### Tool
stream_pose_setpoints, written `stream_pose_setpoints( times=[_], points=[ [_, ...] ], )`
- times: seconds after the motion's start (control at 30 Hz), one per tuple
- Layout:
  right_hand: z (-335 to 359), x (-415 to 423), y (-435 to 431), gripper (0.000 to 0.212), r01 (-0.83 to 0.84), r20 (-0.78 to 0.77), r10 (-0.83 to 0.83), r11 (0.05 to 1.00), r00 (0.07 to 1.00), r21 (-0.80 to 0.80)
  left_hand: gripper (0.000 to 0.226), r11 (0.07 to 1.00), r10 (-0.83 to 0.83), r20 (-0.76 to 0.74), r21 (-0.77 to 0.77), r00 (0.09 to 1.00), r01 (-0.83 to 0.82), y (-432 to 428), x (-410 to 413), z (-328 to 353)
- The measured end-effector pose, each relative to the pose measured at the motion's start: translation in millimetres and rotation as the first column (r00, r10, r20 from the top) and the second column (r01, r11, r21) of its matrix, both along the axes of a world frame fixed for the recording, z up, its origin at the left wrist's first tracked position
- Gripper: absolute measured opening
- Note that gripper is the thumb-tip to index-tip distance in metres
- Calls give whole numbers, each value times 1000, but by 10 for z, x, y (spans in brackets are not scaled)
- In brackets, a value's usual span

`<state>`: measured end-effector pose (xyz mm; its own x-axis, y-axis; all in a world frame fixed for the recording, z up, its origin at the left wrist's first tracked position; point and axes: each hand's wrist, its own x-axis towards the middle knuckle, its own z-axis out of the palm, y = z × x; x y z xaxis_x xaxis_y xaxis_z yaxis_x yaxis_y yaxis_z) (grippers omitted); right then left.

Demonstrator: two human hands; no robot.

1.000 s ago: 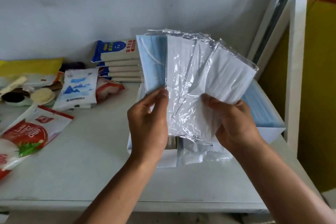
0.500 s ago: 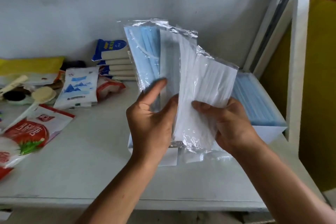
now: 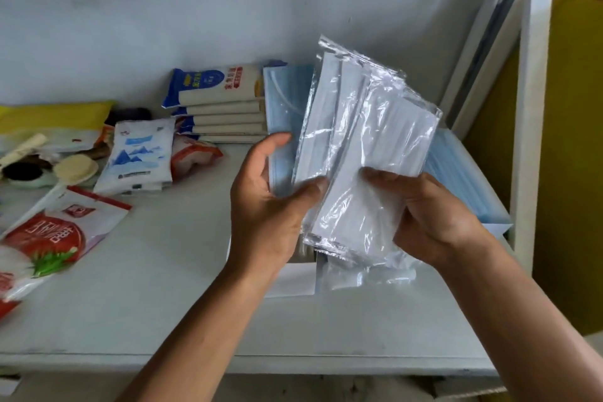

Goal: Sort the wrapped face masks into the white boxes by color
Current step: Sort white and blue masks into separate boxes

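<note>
Above the white boxes [image 3: 293, 279], the left grip [image 3: 270, 206] pinches a blue mask [image 3: 280, 114] and the right grip [image 3: 434, 215] clasps slick white masks [image 3: 365, 147], which may slip into the wrong box.

hands: two, the left hand [image 3: 267, 206] and the right hand [image 3: 434, 215].
blue wrapped mask [image 3: 280, 127], held: one.
white wrapped masks [image 3: 375, 157], held: at least two; their overlap hides the exact number.
white boxes: two plainly seen, the near box [image 3: 293, 281] and the right box [image 3: 496, 228].
stacked blue masks [image 3: 456, 173] in the right box: too tightly packed to count.
tissue packs [image 3: 225, 111], stacked: five.
mountain-print packet [image 3: 140, 153]: one.
red-and-white pouches: two, the large pouch [image 3: 58, 235] and the small pouch [image 3: 195, 157].
yellow bag [image 3: 52, 117]: one.
</note>
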<state>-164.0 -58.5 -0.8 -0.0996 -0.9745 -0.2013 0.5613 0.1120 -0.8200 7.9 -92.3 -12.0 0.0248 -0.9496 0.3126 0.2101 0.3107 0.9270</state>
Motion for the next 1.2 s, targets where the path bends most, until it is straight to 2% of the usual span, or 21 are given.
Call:
stream_pose_setpoints(
  times=[0.17,0.33,0.43,0.57,0.77,0.83,0.9,1.0,1.07,1.13,1.2],
  points=[
    [-19,-42,-41,31,91,-8,-90,996,996,13,25,998,55,10,-34,998,-55,-55,44,27],
    [-18,-71,-36,31,107,17,-107,994,994,0,35,990,123,24,-75,992,-121,-53,73,105],
    [19,-108,-34,40,113,84,-113,994,990,1,43,979,195,-74,-42,978,-198,-133,187,121],
    [90,-143,-7,25,64,140,-62,998,988,-11,48,972,235,-100,2,967,-236,-217,356,195],
    [119,-163,-17,23,75,201,-59,994,978,-75,50,974,225,-101,13,969,-225,-257,453,230],
    [111,-142,-6,22,50,196,-35,996,980,-75,53,981,192,-51,-22,980,-194,-242,430,204],
    [103,-105,11,20,19,173,-9,998,985,-59,50,982,177,61,-78,982,-173,-239,404,156],
    [75,-49,20,28,-6,133,11,999,991,-39,29,989,124,269,-110,955,-97,-148,307,172],
    [49,0,17,36,-43,122,48,998,991,-47,14,992,74,354,-125,932,-31,-74,230,202],
    [16,48,15,46,-72,120,82,994,989,-85,41,992,-63,416,-73,907,103,31,168,238],
    [-5,106,41,51,-104,84,115,986,990,-131,53,971,-224,441,22,869,239,119,121,238]
  ],
)
